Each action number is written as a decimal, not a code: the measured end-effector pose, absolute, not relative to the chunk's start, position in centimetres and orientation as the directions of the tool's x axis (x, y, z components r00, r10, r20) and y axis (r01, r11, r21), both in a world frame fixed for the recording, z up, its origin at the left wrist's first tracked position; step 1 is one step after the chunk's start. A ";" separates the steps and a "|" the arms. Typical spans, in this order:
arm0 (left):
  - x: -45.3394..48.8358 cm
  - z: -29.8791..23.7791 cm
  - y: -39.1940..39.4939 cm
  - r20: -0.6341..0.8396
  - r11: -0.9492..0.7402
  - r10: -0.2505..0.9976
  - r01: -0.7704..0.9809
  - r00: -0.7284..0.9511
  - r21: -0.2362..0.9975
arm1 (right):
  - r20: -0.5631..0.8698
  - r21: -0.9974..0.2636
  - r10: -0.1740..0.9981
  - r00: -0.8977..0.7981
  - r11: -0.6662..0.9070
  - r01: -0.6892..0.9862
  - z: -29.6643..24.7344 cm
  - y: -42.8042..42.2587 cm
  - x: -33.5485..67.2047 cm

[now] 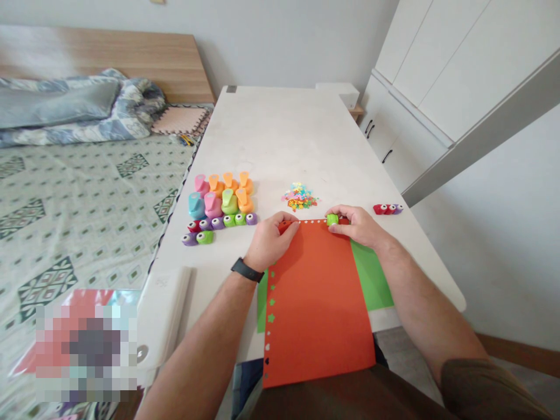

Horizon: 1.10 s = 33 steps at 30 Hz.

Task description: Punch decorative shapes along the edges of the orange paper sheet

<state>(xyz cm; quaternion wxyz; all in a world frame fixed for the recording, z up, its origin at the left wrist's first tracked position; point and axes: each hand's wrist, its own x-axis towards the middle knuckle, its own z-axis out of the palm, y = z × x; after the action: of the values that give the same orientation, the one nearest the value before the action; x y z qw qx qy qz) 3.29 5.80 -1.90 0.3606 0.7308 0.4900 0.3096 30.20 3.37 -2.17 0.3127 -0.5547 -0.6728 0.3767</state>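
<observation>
An orange-red paper sheet (319, 297) lies on the white table (280, 140), over a green sheet (371, 274). Small holes run along its far edge and shaped holes down its left edge. My left hand (271, 240) pinches the sheet's far left corner, fingers closed on the paper. My right hand (356, 226) grips a small green paper punch (332, 219) seated on the sheet's far edge.
Several coloured paper punches (221, 207) stand in rows left of my hands. A pile of punched confetti (300, 196) lies beyond the sheet, with small red and purple punches (387, 209) at the right. A white pack (164, 309) rests at the table's left edge, beside a bed (79, 198).
</observation>
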 end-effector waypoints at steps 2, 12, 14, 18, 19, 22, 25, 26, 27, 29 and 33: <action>3.3 -1.9 5.8 0.099 -0.259 0.939 0.490 0.328 0.832 | 0.003 -0.851 0.982 -0.186 0.101 0.515 -2.2 3.4 30.2; 3.3 -2.1 5.8 0.101 -0.267 0.936 0.491 0.338 0.829 | -0.001 -0.843 0.986 -0.167 0.089 0.531 -2.7 3.5 30.2; 3.3 -2.1 5.8 0.100 -0.268 0.934 0.489 0.341 0.830 | -0.002 -0.839 0.986 -0.168 0.090 0.537 -2.8 3.6 30.2; 3.3 -2.2 5.8 0.098 -0.265 0.935 0.491 0.340 0.830 | -0.012 -0.835 0.985 -0.169 0.083 0.544 -3.0 3.7 30.3; 3.3 -2.2 5.8 0.097 -0.264 0.936 0.491 0.339 0.830 | -0.014 -0.835 0.986 -0.168 0.081 0.545 -3.0 3.7 30.3; 3.3 -2.1 5.8 0.099 -0.265 0.936 0.490 0.338 0.831 | -0.017 -0.836 0.987 -0.162 0.075 0.544 -2.9 3.7 30.2; 3.3 -2.1 5.7 0.099 -0.265 0.936 0.487 0.339 0.832 | -0.025 -0.843 0.986 -0.163 0.067 0.534 -2.6 3.6 30.1; 3.3 -2.0 5.7 0.098 -0.264 0.936 0.489 0.339 0.832 | -0.027 -0.846 0.986 -0.164 0.065 0.529 -2.6 3.6 30.1; 3.3 -2.0 5.7 0.096 -0.263 0.936 0.491 0.338 0.830 | -0.028 -0.850 0.986 -0.165 0.063 0.523 -2.5 3.6 30.1; 3.3 -1.9 5.7 0.097 -0.265 0.936 0.497 0.338 0.826 | -0.031 -0.855 0.986 -0.166 0.060 0.514 -2.5 3.6 30.1; 3.2 -1.9 5.8 0.098 -0.265 0.937 0.498 0.335 0.826 | -0.028 -0.858 0.987 -0.156 0.056 0.510 -2.6 3.6 30.1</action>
<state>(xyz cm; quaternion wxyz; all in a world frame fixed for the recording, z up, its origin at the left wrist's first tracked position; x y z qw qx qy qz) 3.24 5.77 -1.90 0.3589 0.7340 0.4887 0.3059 30.06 3.64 -2.63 0.3113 -0.5702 -0.6565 0.3833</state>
